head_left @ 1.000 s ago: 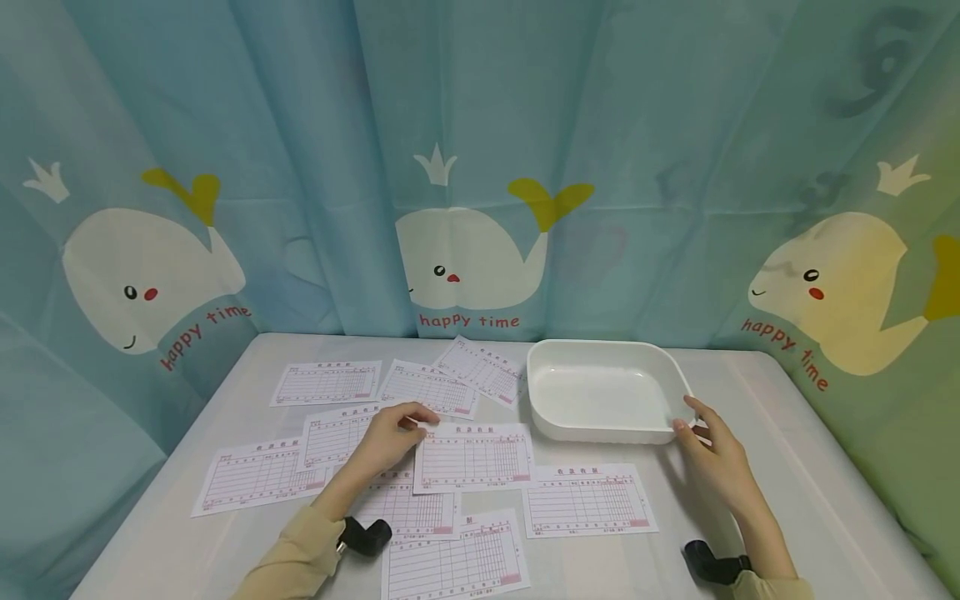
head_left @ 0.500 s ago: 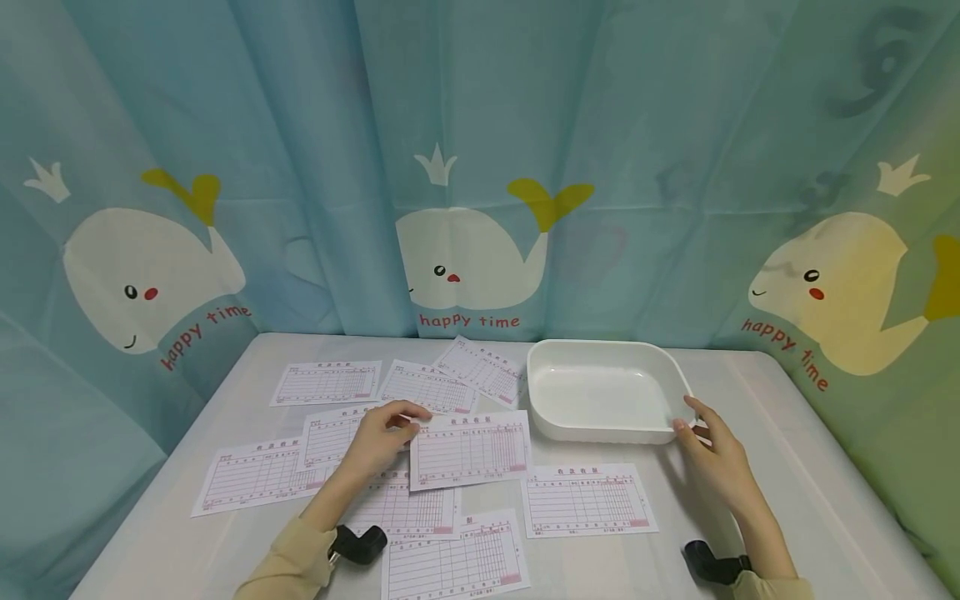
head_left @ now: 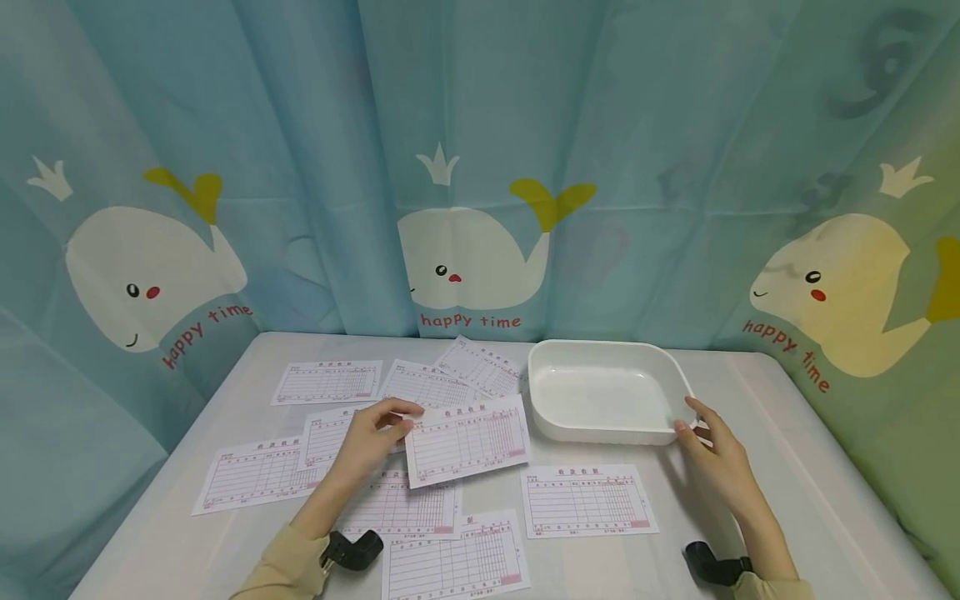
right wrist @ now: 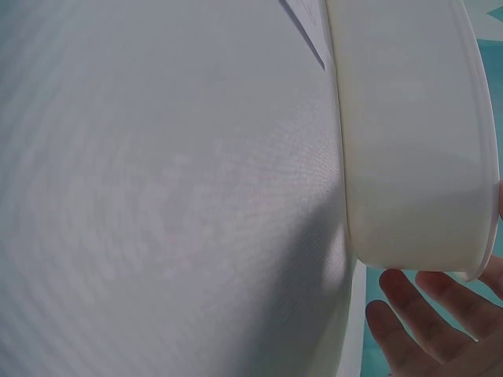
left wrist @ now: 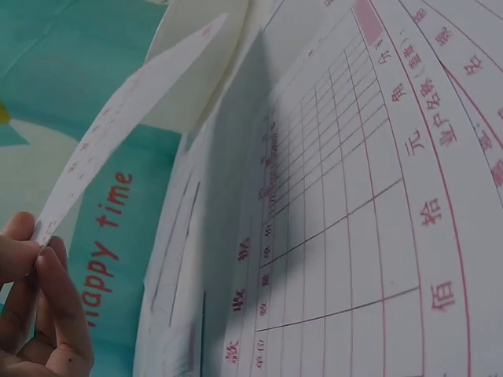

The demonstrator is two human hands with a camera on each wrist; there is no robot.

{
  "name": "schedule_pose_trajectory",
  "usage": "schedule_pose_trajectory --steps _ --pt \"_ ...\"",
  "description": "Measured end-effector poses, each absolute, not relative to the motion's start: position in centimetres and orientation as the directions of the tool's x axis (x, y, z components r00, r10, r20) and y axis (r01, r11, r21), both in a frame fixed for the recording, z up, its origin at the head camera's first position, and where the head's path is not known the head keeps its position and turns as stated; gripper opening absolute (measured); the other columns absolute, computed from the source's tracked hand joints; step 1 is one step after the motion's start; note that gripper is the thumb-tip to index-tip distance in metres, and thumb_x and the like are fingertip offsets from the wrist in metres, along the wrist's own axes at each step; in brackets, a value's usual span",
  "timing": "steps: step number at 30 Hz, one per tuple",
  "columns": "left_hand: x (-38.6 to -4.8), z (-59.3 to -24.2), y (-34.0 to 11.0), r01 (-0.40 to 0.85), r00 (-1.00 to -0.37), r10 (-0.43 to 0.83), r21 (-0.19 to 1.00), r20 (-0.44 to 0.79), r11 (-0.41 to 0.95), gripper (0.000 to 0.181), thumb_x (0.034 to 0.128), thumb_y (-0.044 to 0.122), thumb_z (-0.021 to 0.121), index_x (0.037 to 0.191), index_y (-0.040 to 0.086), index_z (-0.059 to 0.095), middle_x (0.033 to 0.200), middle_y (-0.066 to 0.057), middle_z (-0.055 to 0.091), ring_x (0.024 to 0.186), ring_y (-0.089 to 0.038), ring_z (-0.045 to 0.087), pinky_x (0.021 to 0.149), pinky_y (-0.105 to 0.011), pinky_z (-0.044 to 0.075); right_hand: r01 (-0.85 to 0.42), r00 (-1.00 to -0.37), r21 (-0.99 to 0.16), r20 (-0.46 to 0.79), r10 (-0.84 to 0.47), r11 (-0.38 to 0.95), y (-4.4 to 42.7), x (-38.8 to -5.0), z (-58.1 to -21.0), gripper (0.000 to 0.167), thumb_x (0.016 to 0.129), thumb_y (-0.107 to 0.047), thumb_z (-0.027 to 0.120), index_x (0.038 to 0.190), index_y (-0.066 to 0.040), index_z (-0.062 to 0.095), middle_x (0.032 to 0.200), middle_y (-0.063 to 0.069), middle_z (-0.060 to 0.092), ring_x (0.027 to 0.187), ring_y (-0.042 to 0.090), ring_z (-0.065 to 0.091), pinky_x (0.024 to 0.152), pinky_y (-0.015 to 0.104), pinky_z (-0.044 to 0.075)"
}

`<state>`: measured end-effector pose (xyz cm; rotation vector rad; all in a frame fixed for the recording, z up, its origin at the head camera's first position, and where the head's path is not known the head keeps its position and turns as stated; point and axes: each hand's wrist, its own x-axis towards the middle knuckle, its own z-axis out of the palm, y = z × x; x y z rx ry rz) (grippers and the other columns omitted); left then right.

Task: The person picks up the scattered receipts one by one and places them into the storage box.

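Note:
My left hand (head_left: 369, 442) pinches the left edge of a printed paper slip (head_left: 468, 442), which is raised and tilted above other slips. In the left wrist view, thumb and fingers of the left hand (left wrist: 43, 302) hold the corner of the lifted slip (left wrist: 118, 118), with another slip (left wrist: 338, 236) lying below. At the near right corner of the white tray (head_left: 607, 396), my right hand (head_left: 716, 458) has its thumb and fingers about the rim. The right wrist view shows the right hand (right wrist: 440, 322) at the end of the tray (right wrist: 416, 141), fingers spread beneath it.
Several slips lie on the white table (head_left: 705, 533): one to the right (head_left: 588, 500), one nearest (head_left: 457, 558), others to the left (head_left: 258, 475) and at the back (head_left: 327, 383), some overlapping. A blue curtain (head_left: 315, 125) hangs behind.
The slip pinched by my left hand has come up off the slips beneath and tilted, while that hand moved slightly left. My right hand and the tray have stayed in place.

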<state>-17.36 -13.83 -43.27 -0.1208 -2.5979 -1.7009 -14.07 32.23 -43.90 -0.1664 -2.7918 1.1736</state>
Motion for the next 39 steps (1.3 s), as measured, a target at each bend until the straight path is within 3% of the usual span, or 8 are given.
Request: schedule_pose_trajectory --steps 10,18,30,39 --pt "-17.0 -42.0 -13.9 0.039 -0.999 0.011 0.942 0.038 0.334 0.02 0.0893 0.001 0.061 0.107 0.005 0.07 0.112 -0.013 0.065 0.085 -0.008 0.056 0.072 -0.019 0.05 0.063 -0.988 -0.724 0.052 0.145 0.687 32.2 -14.1 -43.9 0.063 0.1 -0.037 0.045 0.15 -0.004 0.026 0.148 0.035 0.028 0.124 0.053 0.043 0.096 0.065 0.041" --pt "-17.4 -41.5 -13.2 0.082 -0.996 0.043 0.956 0.073 0.283 0.02 0.0893 0.001 0.061 0.108 0.002 0.069 0.115 -0.015 0.064 0.085 -0.006 0.056 0.073 -0.018 0.051 0.05 -0.987 -0.725 0.069 0.145 0.687 32.3 -14.2 -44.1 0.062 0.1 -0.036 0.046 0.15 -0.004 0.026 0.147 0.035 0.029 0.123 0.052 0.044 0.096 0.065 0.041" --pt "-18.0 -41.3 -11.1 0.055 -0.996 0.076 0.986 0.043 0.157 0.021 0.0901 -0.001 0.059 0.11 -0.004 0.066 0.11 -0.021 0.061 0.08 -0.006 0.059 0.071 -0.018 0.053 0.052 -0.987 -0.728 0.064 0.144 0.684 32.2 -14.0 -43.9 0.062 0.1 -0.035 0.047 0.15 -0.004 0.026 0.148 0.035 0.028 0.123 0.052 0.043 0.097 0.066 0.04" --pt "-18.7 -41.2 -9.2 0.02 -0.998 0.06 0.994 0.014 0.112 0.021 0.0889 -0.004 0.058 0.108 -0.003 0.067 0.108 -0.018 0.065 0.079 -0.008 0.06 0.07 -0.019 0.054 0.046 -0.987 -0.728 0.072 0.143 0.684 32.2 -14.0 -43.9 0.062 0.1 -0.035 0.047 0.15 -0.003 0.027 0.147 0.035 0.029 0.123 0.052 0.044 0.097 0.066 0.04"
